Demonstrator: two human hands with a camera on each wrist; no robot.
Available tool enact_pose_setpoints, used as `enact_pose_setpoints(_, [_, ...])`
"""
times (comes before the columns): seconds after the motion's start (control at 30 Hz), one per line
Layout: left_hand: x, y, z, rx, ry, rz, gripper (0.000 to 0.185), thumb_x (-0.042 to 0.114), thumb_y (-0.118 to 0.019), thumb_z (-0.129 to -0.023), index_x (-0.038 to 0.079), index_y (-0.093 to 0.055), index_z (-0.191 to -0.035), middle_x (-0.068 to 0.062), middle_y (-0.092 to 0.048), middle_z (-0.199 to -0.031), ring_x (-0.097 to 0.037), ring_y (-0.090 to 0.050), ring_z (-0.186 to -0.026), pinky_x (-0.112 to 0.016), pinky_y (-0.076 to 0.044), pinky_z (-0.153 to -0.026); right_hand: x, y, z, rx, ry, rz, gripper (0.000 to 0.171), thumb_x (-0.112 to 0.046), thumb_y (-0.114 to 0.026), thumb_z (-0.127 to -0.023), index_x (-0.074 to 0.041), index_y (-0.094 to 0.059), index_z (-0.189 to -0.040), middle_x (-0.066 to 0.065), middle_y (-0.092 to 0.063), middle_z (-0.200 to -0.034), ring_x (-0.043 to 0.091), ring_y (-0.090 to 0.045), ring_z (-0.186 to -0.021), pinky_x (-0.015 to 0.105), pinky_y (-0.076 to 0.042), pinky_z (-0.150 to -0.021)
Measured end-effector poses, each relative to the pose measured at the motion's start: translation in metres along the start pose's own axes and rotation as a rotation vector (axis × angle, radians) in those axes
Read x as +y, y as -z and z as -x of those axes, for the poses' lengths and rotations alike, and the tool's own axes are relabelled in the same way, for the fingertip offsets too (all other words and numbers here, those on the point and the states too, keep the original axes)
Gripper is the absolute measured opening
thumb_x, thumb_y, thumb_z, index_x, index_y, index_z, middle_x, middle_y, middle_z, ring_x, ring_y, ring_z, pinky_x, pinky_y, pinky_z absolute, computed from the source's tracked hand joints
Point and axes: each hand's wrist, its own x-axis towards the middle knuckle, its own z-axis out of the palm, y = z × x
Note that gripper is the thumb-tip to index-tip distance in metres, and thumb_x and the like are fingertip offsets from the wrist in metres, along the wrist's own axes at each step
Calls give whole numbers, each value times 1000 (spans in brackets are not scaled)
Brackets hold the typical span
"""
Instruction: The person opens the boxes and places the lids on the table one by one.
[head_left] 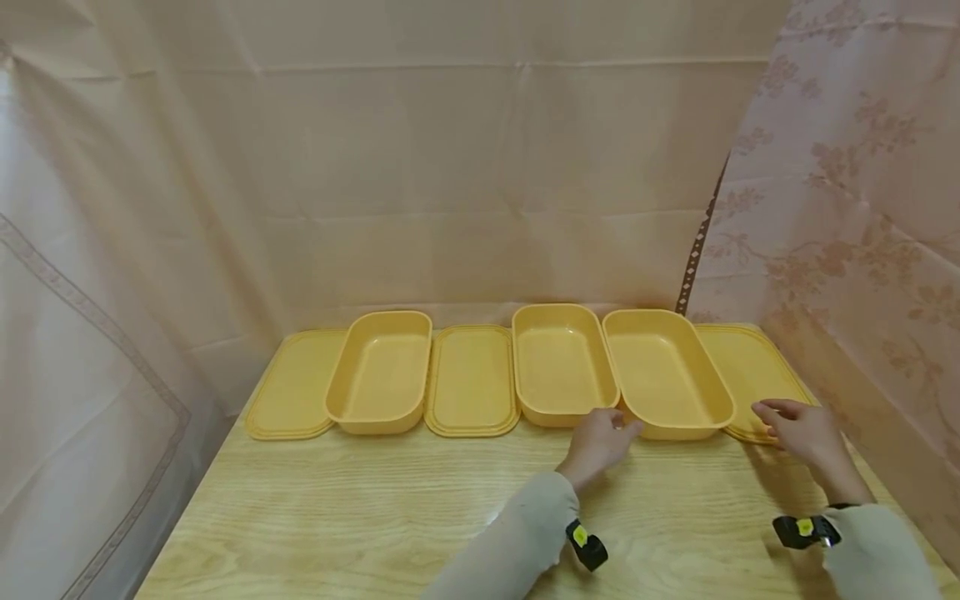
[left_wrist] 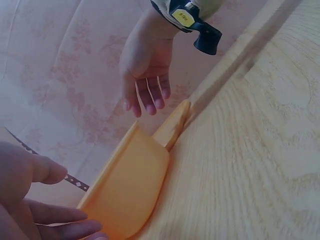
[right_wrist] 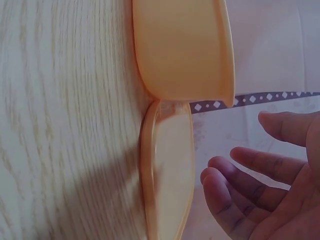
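Observation:
My left hand [head_left: 600, 442] is at the front ends of two yellow open boxes, the rightmost box [head_left: 667, 375] and its left neighbour [head_left: 566, 362]. Its fingers are loosely extended beside the rightmost box in the left wrist view; whether they touch it I cannot tell. Above the front part of the right-hand yellow lid [head_left: 750, 367] hovers my right hand [head_left: 804, 433], fingers relaxed and slightly bent. In the right wrist view, a gap separates those fingers [right_wrist: 217, 192] from the flat lid [right_wrist: 172, 165], which lies against the box [right_wrist: 185, 50].
Farther left in the row lie a middle lid [head_left: 472, 383], another open box [head_left: 384, 367] and a left lid [head_left: 292, 383]. All rest on a wood-grain table [head_left: 337, 508]. A plain cloth [head_left: 450, 167] hangs behind, and a flowered cloth [head_left: 862, 208] hangs at the right.

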Motion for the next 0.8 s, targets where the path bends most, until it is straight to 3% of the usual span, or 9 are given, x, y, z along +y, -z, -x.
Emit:
enact_pose_setpoints(0.1, [-1,4,1,-20,-9,13,35,39,-64,-92,12,-72,-113,1,-72,-111,-15,-66,-99,-27,-53,-81,-2,-1,0,4,34,41,64,-40,-42,-103,17,-47,-132,40,-57,-120,28,-67,-83,26,-51,-58])
enact_pose_setpoints(0.17, [-2,6,2,-31,-26,8,33,39,-63,-93,14,-71,-113,2,-72,-111,-14,-65,-100,-27,-53,-82,-3,-2,0,15,53,63,64,-41,-40,-103,16,-49,-131,39,-58,-119,31,-66,-83,30,-52,-60])
enact_pose_setpoints(0.27, [-1,10,2,-46,-49,1,32,39,-63,-94,16,-71,-115,3,-71,-110,-12,-64,-99,-25,-52,-82,-6,-1,1,7,62,93,68,-45,-36,-103,15,-46,-134,40,-53,-125,46,-62,-93,46,-53,-70])
enact_pose_setpoints(0.33, [-1,14,2,-48,-57,4,32,39,-62,-94,17,-71,-115,3,-71,-110,-11,-63,-100,-25,-51,-83,-8,0,1,-1,69,114,70,-46,-33,-104,15,-44,-135,42,-47,-130,59,-50,-109,57,-50,-76])
enact_pose_setpoints(0.4, [0,17,3,-48,-60,16,32,40,-62,-94,18,-71,-115,2,-70,-110,-11,-63,-100,-25,-51,-83,-12,1,0,-16,78,133,72,-48,-31,-104,15,-41,-137,44,-42,-134,62,-44,-114,63,-46,-81])
enact_pose_setpoints(0.67, [-1,30,4,-40,-58,123,30,34,-64,-94,14,-70,-115,4,-70,-100,-6,-60,-85,-21,-49,-71,-26,-5,-3,21,121,173,67,-45,-34,-104,13,-46,-135,44,-47,-128,60,-50,-107,59,-49,-75])
enact_pose_setpoints(0.8, [-3,35,3,-33,-83,122,31,34,-64,-94,13,-70,-116,3,-69,-101,-5,-59,-85,-21,-48,-70,-32,-9,-3,34,146,164,66,-44,-35,-104,13,-48,-134,43,-49,-127,58,-52,-105,58,-50,-73])
